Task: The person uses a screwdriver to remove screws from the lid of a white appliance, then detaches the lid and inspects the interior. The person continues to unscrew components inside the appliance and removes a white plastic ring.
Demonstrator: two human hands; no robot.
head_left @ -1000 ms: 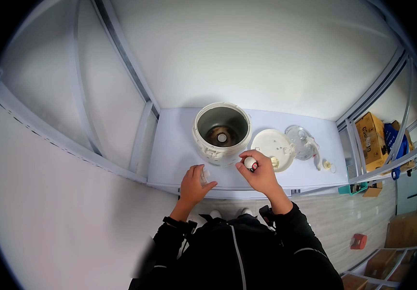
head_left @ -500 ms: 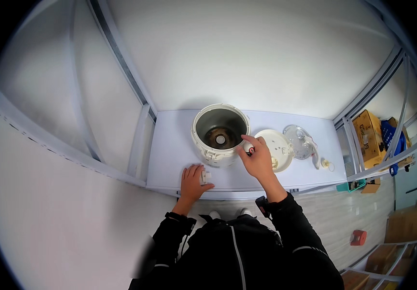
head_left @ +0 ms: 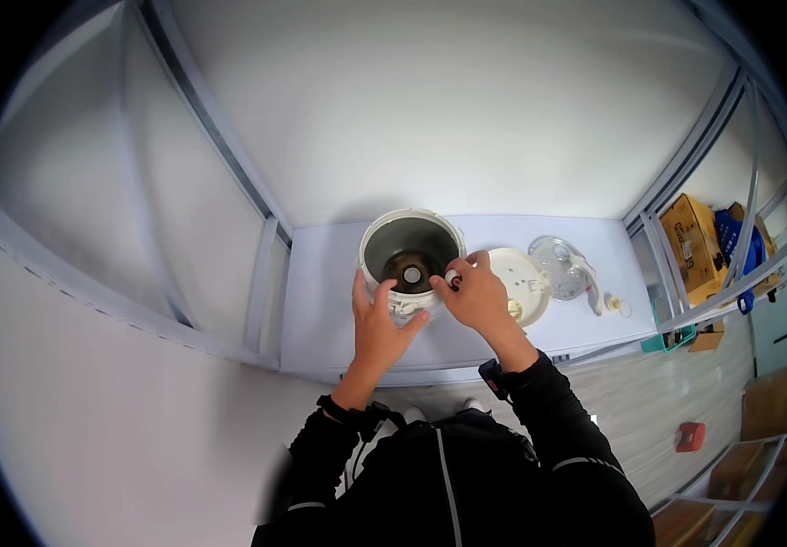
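A white rice cooker body (head_left: 364, 239) stands upright with its lid off. Its grey inside shows a round pale disc (head_left: 411, 274) at the bottom. My left hand (head_left: 377, 324) is at the cooker's near left side, fingers spread, with nothing visible in it; its fingertips reach the rim. My right hand (head_left: 480, 301) is closed around a small white cylindrical thing (head_left: 452, 276) with a dark end, held by the cooker's right rim. Fingers cover most of that thing, so its kind does not show. Right of this hand lies a round cream-white lid piece (head_left: 528, 284).
Farther right on the white table (head_left: 320, 301) lie a clear round cover (head_left: 557, 260), a white curved handle (head_left: 594, 294) and a small cream part with a ring (head_left: 614, 303). Grey frame posts flank the table. Cardboard boxes (head_left: 694, 246) and a red object (head_left: 689, 437) are beyond it.
My left hand has left the small white block near the table's front edge and risen to the cooker's rim. My right hand has shifted slightly left with the white cylindrical thing.
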